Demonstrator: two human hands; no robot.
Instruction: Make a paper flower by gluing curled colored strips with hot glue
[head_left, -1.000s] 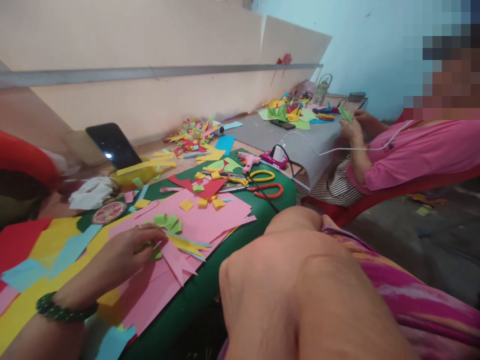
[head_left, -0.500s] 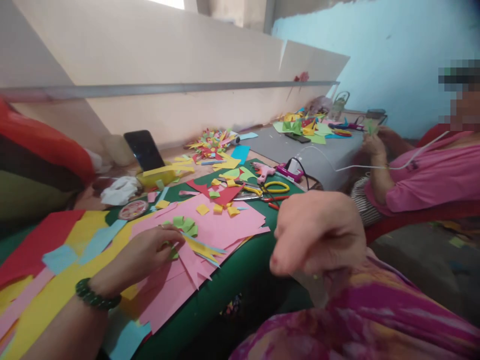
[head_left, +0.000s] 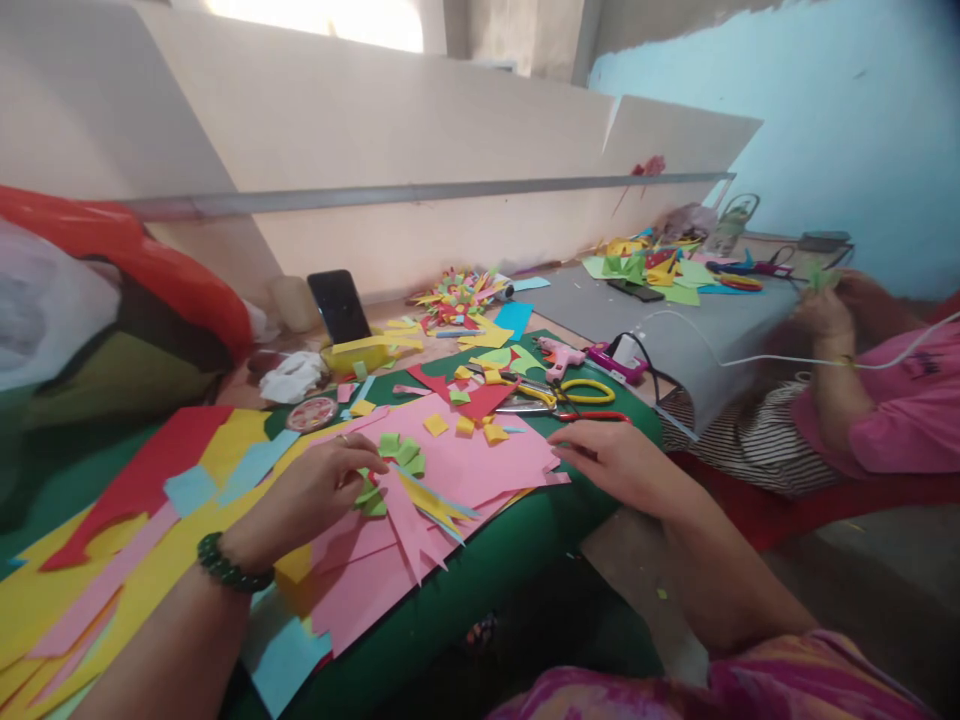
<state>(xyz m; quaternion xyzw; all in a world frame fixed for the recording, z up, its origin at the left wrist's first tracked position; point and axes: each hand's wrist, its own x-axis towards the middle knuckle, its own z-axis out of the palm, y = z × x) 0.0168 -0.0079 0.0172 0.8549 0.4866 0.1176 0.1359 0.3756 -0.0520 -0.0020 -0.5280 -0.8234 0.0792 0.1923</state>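
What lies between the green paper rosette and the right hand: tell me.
In the head view, pink paper spans the stretch from the green paper rosette to the right hand; small yellow paper pieces lie on it, towards its far edge.

White glare (head_left: 322, 20) high above the phone (head_left: 339, 307); left of the phone, shadow slants across a pale panel (head_left: 390, 120); below it, the left hand (head_left: 326, 475) shades pink paper (head_left: 510, 455); far right, a sleeve (head_left: 904, 425) looks blurred.
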